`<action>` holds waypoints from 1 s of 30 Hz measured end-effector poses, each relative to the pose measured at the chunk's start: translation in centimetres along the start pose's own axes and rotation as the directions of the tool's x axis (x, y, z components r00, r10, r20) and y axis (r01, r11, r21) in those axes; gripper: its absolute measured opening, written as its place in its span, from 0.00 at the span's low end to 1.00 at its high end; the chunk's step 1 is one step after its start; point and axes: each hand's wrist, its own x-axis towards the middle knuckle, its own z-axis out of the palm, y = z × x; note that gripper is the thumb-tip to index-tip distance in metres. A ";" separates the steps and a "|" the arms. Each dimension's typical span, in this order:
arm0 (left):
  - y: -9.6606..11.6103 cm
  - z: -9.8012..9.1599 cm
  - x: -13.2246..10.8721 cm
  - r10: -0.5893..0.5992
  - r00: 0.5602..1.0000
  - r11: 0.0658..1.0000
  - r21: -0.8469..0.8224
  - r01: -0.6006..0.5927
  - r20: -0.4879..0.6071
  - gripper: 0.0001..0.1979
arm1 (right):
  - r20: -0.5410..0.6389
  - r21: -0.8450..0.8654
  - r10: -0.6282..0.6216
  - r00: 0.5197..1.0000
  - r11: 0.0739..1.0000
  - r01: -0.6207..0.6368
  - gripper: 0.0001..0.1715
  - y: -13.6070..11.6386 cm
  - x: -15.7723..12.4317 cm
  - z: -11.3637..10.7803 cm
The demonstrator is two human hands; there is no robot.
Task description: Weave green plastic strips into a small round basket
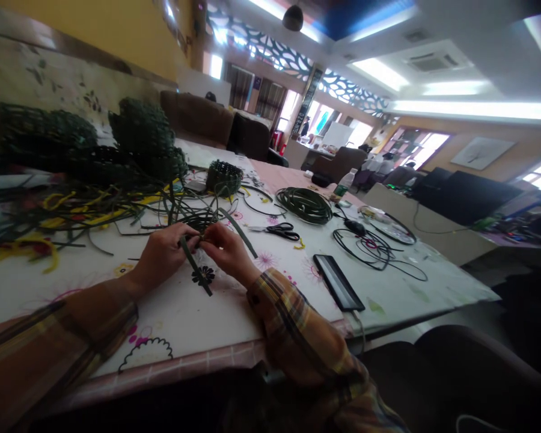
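My left hand (pixel 165 252) and my right hand (pixel 228 248) meet over the white flowered tablecloth (pixel 184 313), both pinched on dark green flat weaving strips (pixel 197 270). One strip runs down toward me from between the fingers. More strips fan out behind the hands into a small woven start (pixel 202 221). Both sleeves are plaid.
Finished dark green woven baskets (pixel 144 135) and loose yellow and green strips (pixel 49 210) lie at the left. A small woven basket (pixel 224 177), a green strip coil (pixel 304 204), scissors (pixel 279 230), a black phone (pixel 338 281) and black cables (pixel 374 249) lie to the right. Sofas and people are beyond.
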 end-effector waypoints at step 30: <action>-0.1 0.6 -0.5 0.242 0.970 0.954 0.175 -0.242 0.023 0.10 | 0.078 0.573 0.567 0.820 0.648 -0.502 0.10 -0.8 -0.5 0.5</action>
